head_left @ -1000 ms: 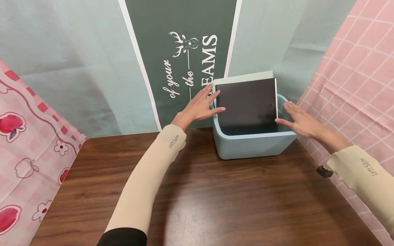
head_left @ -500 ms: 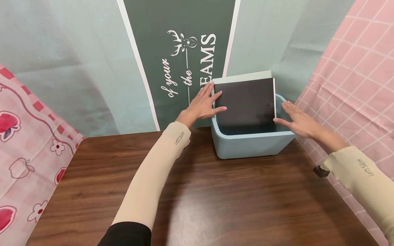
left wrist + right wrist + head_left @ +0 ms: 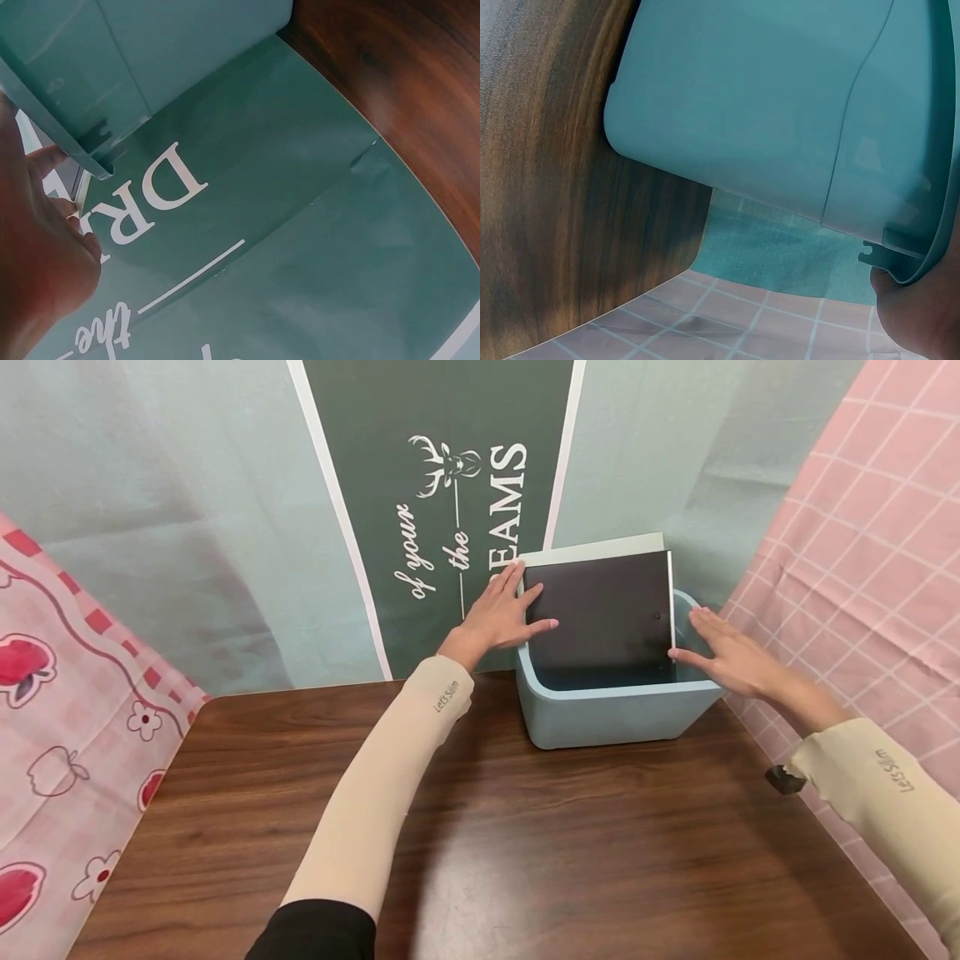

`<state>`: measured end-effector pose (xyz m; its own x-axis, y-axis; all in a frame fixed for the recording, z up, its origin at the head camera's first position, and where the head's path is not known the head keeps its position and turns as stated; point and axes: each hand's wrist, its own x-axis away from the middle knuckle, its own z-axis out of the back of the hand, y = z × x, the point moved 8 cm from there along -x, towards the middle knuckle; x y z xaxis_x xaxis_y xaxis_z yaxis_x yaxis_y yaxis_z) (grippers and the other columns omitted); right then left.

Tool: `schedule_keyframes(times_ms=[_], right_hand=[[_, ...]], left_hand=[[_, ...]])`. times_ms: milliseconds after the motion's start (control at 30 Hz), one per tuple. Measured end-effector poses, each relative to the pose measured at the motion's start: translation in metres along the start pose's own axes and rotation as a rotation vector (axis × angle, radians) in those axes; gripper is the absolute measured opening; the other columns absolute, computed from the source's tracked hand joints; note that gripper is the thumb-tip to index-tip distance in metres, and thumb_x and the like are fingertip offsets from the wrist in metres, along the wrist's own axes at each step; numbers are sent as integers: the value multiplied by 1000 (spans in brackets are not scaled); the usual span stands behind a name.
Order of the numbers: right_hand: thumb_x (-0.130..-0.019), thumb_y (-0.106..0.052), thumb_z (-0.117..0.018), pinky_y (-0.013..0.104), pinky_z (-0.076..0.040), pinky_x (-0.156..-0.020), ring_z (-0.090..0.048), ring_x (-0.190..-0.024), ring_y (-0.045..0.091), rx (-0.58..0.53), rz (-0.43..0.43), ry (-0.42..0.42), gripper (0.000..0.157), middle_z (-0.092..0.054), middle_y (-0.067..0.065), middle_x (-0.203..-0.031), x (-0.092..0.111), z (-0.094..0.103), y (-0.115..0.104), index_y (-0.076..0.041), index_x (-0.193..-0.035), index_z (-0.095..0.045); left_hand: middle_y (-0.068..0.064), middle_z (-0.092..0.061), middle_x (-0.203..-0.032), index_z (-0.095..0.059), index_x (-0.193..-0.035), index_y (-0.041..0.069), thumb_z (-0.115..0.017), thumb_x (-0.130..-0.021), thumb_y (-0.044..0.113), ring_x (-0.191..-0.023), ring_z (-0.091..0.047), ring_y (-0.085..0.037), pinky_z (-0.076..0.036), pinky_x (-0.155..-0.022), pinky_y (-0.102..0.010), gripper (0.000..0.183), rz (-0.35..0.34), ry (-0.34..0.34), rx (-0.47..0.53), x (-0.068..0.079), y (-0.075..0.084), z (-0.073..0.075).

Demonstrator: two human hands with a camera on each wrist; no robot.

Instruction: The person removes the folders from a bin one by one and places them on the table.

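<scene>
Inside a pale-blue, round-cornered plastic bin (image 3: pixel 618 717), nearer its left end, a flat charcoal-black rectangular panel with a thin white right edge (image 3: pixel 592 618) is stood upright, its lower end hidden behind the bin's front wall. Just behind it, a pale mint-white flat sheet or cover (image 3: pixel 617 545) is seen above its top edge. As far as can be judged, the placing is nearly done — both flat pieces are already inside, and only the hands are left to be taken away. Whether the bottom of the bin has been reached cannot be told.

The panel's dark face is turned towards the person and tipped slightly back; its top edge runs side to side, a little higher at the right. Its visible part is wider than tall, but with the lower end hidden, its long axis cannot be settled.

The panel's left side is touched by the left hand (image 3: pixel 498 617), fingers extended and thumb laid across the dark face. By the right hand (image 3: pixel 723 652), held with fingers straight beside the bin's right rim, the white edge is met at the thumb tip. Neither hand is clenched — the panel is flanked rather than gripped. The bin is set on a dark-brown wood-grain surface (image 3: pixel 525 843), before a grey-green printed cloth (image 3: pixel 450 410).
</scene>
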<state>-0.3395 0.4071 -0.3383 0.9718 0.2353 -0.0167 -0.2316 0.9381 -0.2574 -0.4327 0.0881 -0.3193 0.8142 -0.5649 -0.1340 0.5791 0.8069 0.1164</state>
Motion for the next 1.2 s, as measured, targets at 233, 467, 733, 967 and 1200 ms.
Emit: schedule_keyframes(times_ms=[233,467,733,967,1200], right_hand=[[-109,-54,-49,63,-4,-129,-1,-161,46,-4,14,6,93,-3,32,-172,-1,0,-1,9,-165,-9],[-109,-53,-49,63,-5,-129,-2,-161,46,-3,12,4,93,-3,32,-172,-1,1,-1,9,-165,-8],[-109,-53,-49,65,-6,-128,-1,-161,47,-18,14,10,93,-3,33,-172,0,1,-1,10,-165,-8],[-110,-52,-48,63,-5,-129,-1,-161,48,-21,13,6,92,-3,34,-171,0,1,-2,10,-164,-8],[-110,-52,-48,62,-4,-129,-1,-161,48,-23,10,-1,92,-3,34,-171,0,2,-3,10,-165,-8]], left_hand=[[-11,1,-179,-31,-169,23,-43,-104,72,-165,3,-25,-1,-133,-37,83,19,-15,18,-1,0,0],[-8,-13,-177,-45,-163,25,-50,-103,69,-163,-9,-26,-16,-132,-43,74,41,47,195,-3,-3,7],[-8,-16,-173,-52,-158,17,-63,-102,58,-160,-15,-26,-25,-129,-45,71,21,168,420,1,-3,6],[-10,-13,-171,-53,-157,10,-71,-102,39,-158,-26,-25,-32,-125,-39,65,-1,261,617,-1,1,2],[-11,-13,-170,-55,-155,10,-77,-98,34,-148,-42,-27,-39,-119,-36,66,-15,312,719,-2,4,2]])
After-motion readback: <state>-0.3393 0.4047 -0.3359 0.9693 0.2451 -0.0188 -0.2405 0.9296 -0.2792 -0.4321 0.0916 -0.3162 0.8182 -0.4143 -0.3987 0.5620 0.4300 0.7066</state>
